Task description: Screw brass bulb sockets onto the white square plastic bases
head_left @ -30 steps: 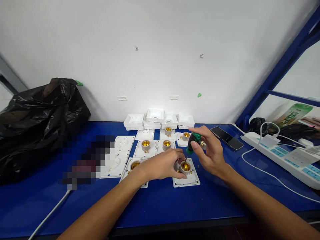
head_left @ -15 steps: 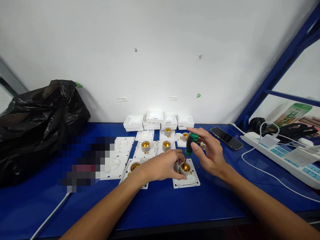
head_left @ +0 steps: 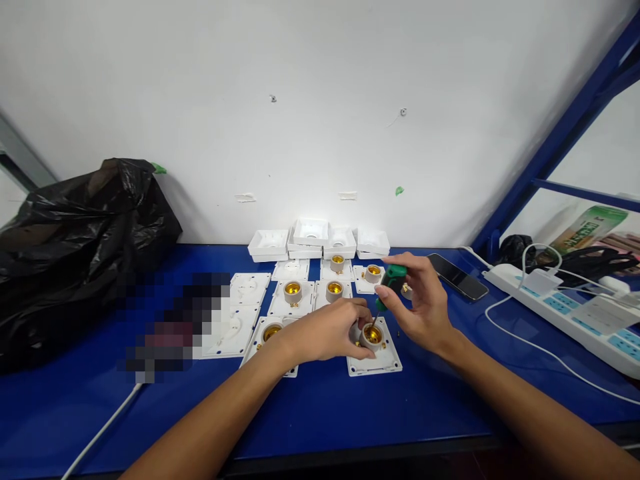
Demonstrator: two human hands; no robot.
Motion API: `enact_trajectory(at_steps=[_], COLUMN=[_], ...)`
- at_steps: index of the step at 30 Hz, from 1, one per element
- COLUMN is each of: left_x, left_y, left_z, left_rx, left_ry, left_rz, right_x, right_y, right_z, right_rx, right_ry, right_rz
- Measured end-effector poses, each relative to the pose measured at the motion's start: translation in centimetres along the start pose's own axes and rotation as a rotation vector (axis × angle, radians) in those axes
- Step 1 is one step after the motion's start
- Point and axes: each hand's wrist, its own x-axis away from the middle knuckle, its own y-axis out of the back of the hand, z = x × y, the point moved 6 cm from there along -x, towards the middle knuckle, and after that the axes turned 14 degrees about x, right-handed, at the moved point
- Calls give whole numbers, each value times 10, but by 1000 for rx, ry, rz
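My right hand grips a screwdriver with a green and black handle. The screwdriver leans to the right, its tip down inside a lamp socket with a brass-coloured inner shell. That socket sits on a square white plate near the table's front. Curled around the socket's left side, the fingers of my left hand hold it against the plate. Farther left and behind are similar plates with sockets, such as one socket and another. My left forearm partly covers a plate at the front left.
White square covers are stacked by the wall. Bare white plates lie to the left, near a black plastic bag. On the right are a phone, a power strip and white cables on the blue table.
The screwdriver handle has tilted farther right, and my right hand has shifted slightly right with it. My left hand stays on the socket.
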Motion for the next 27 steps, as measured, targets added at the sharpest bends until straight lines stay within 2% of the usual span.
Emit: enact_trajectory(at_steps=[2,9,15,21,27], left_x=[0,0,0,0,0], left_y=[0,0,1,1,1], left_z=[-1,-2,-1,-2,-5], left_rx=[-6,0,5,0,-15], left_ry=[0,-22,-24,-8,-16], left_rz=[5,8,-16,-26,-20], right_x=[0,0,2,0,1], right_y=[0,0,-6,-4,-7], right_z=[0,-4,-4,-1,-4], right_rx=[-13,-8,-142,-122,-132], right_ry=[11,-18,-54,-43,-83], right_rz=[-17,97,191,139,200])
